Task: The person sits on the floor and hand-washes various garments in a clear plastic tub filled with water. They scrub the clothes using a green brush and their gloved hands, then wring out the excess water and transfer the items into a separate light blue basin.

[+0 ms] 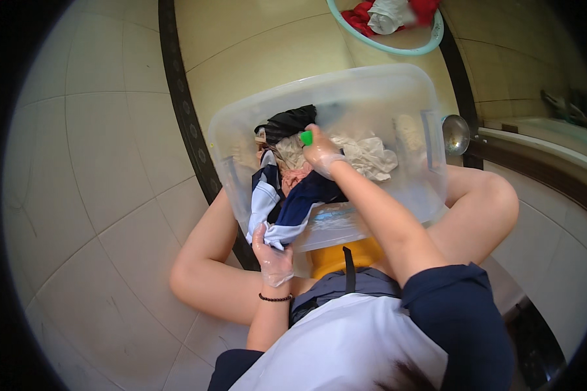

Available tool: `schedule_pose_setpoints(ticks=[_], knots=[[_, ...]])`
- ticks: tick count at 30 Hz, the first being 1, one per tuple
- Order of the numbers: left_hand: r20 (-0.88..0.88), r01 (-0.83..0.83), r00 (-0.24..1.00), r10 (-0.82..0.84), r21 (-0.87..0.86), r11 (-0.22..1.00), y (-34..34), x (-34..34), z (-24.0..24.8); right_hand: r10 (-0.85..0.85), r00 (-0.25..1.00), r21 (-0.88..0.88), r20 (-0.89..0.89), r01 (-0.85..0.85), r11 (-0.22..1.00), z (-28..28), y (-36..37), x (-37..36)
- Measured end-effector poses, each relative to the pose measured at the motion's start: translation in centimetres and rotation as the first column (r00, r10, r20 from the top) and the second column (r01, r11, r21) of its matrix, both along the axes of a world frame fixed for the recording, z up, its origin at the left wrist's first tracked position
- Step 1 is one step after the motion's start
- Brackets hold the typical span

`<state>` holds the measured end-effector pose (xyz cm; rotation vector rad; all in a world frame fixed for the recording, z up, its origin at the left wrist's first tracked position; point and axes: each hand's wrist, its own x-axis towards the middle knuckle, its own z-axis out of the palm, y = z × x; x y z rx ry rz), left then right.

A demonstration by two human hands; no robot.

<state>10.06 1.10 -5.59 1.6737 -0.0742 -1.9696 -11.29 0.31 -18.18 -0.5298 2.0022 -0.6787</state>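
A translucent plastic tub (274,98) stands between my bent knees, with clothes inside. My left hand (275,259), in a clear plastic glove, is closed on the lower end of a navy and light-blue garment (262,203) at the tub's near left edge. Over the middle of the tub, my gloved right hand (321,153) grips a small bright green object (306,137); the rest of it is hidden, so its kind is unclear. Around that hand lie a black cloth (290,122), a pink cloth (296,180) and a crumpled whitish cloth (370,156).
Beyond the tub, a light-blue basin (429,47) holds red and white cloth. A round metal bowl or ladle (456,135) sits just right of the tub. Under its near side is something yellow (346,257). Dark border strips (188,111) cross the tiled floor.
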Motion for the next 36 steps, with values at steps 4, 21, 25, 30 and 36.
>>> schedule_pose_setpoints(ticks=[4,21,25,30,36], knots=[[-0.080,-0.066,0.994,0.070,0.059,0.996,0.3,-0.7,-1.4,0.332,0.929,-0.122,-0.160,-0.353,0.928,4.5,4.9,3.7],[0.063,-0.103,0.993,0.103,-0.003,0.995,-1.1,0.5,1.3,0.312,0.787,0.049,-0.532,-0.340,0.939,-3.3,9.1,-1.5],[0.021,-0.022,1.000,0.021,0.058,0.998,-0.6,-1.4,1.0,0.421,0.845,-0.511,-0.329,-0.535,0.673,1.0,5.8,4.5],[0.140,-0.041,0.990,0.015,0.189,0.981,-0.2,-0.1,0.3,0.673,0.438,-0.119,-0.596,-0.877,0.465,-2.7,6.2,7.9],[0.194,0.000,0.980,-0.033,0.168,0.986,-0.2,-0.8,0.2,0.715,0.507,0.035,-0.481,-0.804,0.594,-2.8,6.0,8.7]])
